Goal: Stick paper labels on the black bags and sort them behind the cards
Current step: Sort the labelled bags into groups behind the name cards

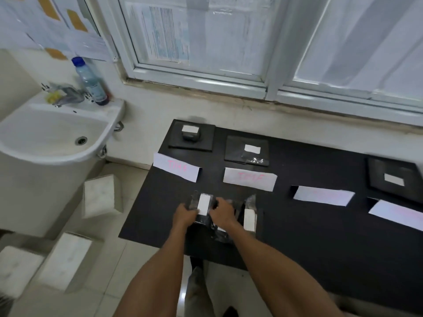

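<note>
A glossy, crinkled black bag [202, 210] with a white rectangular paper label [203, 204] is gripped at the matte black table's [320, 236] near edge, the left hand [184, 215] and right hand [222, 212] closed on its sides, before the folded white cards [176, 169].

Pink letters, roughly "TIME", show on two white cards [177, 167] [250, 178] at the frame's middle; the window papers' [168, 35] print is too blurred to read.
</note>
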A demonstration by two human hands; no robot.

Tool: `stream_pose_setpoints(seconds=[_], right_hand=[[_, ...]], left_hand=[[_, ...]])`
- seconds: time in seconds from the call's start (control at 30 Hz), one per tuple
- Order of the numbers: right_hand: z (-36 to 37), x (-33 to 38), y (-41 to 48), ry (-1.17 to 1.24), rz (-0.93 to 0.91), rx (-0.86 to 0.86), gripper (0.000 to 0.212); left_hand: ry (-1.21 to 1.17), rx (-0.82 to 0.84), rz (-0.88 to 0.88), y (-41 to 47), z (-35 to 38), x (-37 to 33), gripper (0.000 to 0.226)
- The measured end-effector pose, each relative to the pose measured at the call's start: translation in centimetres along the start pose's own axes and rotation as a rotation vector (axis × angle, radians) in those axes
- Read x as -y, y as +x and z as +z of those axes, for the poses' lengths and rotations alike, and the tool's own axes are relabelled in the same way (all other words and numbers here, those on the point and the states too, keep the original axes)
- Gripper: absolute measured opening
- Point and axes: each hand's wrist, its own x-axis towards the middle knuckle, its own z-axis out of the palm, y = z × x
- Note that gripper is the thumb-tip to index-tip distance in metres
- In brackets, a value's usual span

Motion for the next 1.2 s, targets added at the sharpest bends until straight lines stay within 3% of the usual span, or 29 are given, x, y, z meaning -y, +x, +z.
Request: stream_pose_setpoints(seconds=[0.17,0.33,0.53,0.6,0.73,0.8,0.9,1.07,1.13,1.2], right_hand=[[1.4,-1.1,-1.7,0.151,0.043,0.114,0.058],[0.9,-1.4,-3.2,0.147,-0.014,0.073,0.062],[-1.4,0.0,-4.2,0.296,-0.040,-0.203,0.085],[-2.5,0.6,-4.3,0.348,0.010,-0.135,0.079],[-3.6,1.2,-4.1,0.403,0.160,-0.075,0.043],[-7.0,1.6,-3.4,0.521,0.181,-0.189,0.038],[-9.6,2.3,-2.9,0.507,0.237,-0.258,0.041],[-17.1,1.0,-0.9,0.445,0.289,-0.556,0.039],[-19.9,0.1,-0.3,0.464,0.327,-0.580,0.039],[-23.6,-1.5,0.7,0.508,0.356,-0.603,0.037]], left_hand=[[-0.175,0.042,-0.119,-1.7,0.2,3.2,0.017],[-0.436,0.163,-0.187,-3.6,-1.2,3.0,0.020],[-0.443,0.274,-0.074,-4.5,-4.4,1.1,0.029],[-0.341,0.359,-0.028,-4.9,-5.6,-0.2,0.033],[-0.251,0.386,-0.002,-5.5,-6.0,-2.5,0.033],[-0.231,0.402,0.038,-5.1,-4.4,-7.3,0.031],[-0.221,0.420,0.099,-4.6,-2.3,-11.4,0.034],[-0.241,0.526,0.160,-3.6,6.1,-20.1,0.029],[-0.230,0.495,0.200,-3.3,9.3,-21.9,0.038],[-0.216,0.508,0.238,-3.1,13.4,-24.0,0.068]])
